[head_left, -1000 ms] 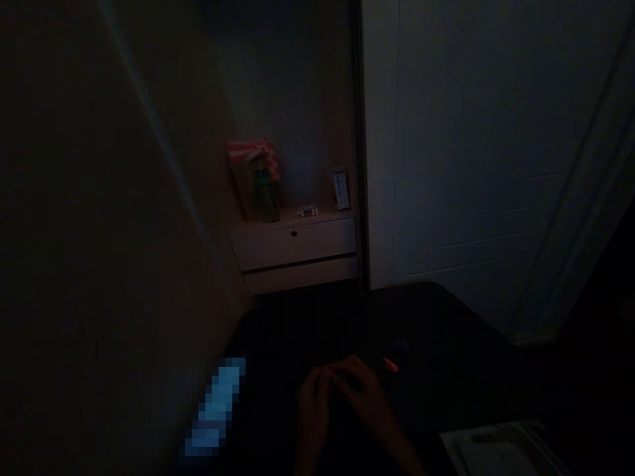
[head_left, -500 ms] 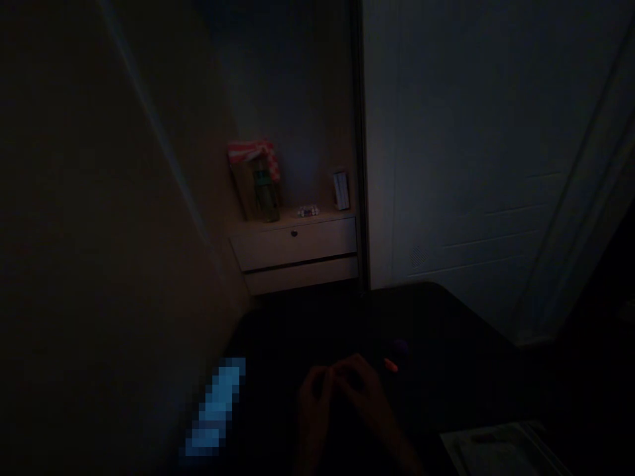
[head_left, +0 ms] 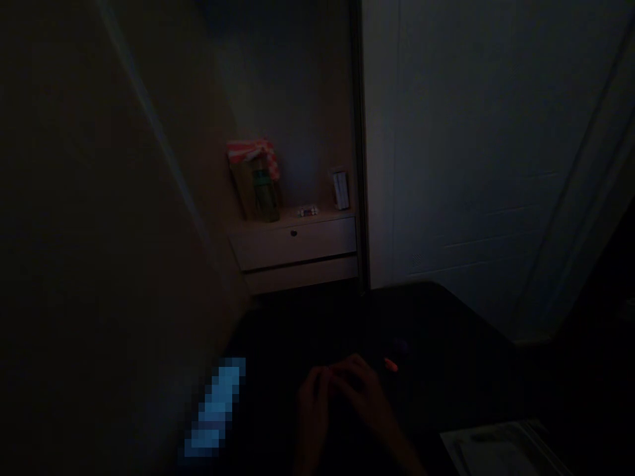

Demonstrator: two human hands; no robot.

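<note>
The scene is very dark. Above the black table (head_left: 317,324), my left hand (head_left: 313,391) and my right hand (head_left: 358,383) meet at the fingertips. Both look pinched closed, thumb against fingers. Whatever lies between the fingertips, if anything, is too small and dim to make out. A small bright orange-red piece (head_left: 391,365) rests on the table just right of my right hand. Close behind it sits a dark purple lump (head_left: 399,347), its kind unclear.
A pixelated bluish glow (head_left: 215,406) is at the left. Clear plastic-looking packaging (head_left: 496,453) lies front right. Behind the table are drawers (head_left: 297,246), with a green-banded bottle (head_left: 266,195), a red-and-white cloth (head_left: 251,151) and books (head_left: 340,190) above. A pale door panel (head_left: 471,145) stands right.
My hands stay joined in nearly the same place, with only a slight shift of the fingers. The orange-red piece and the purple lump have not moved.
</note>
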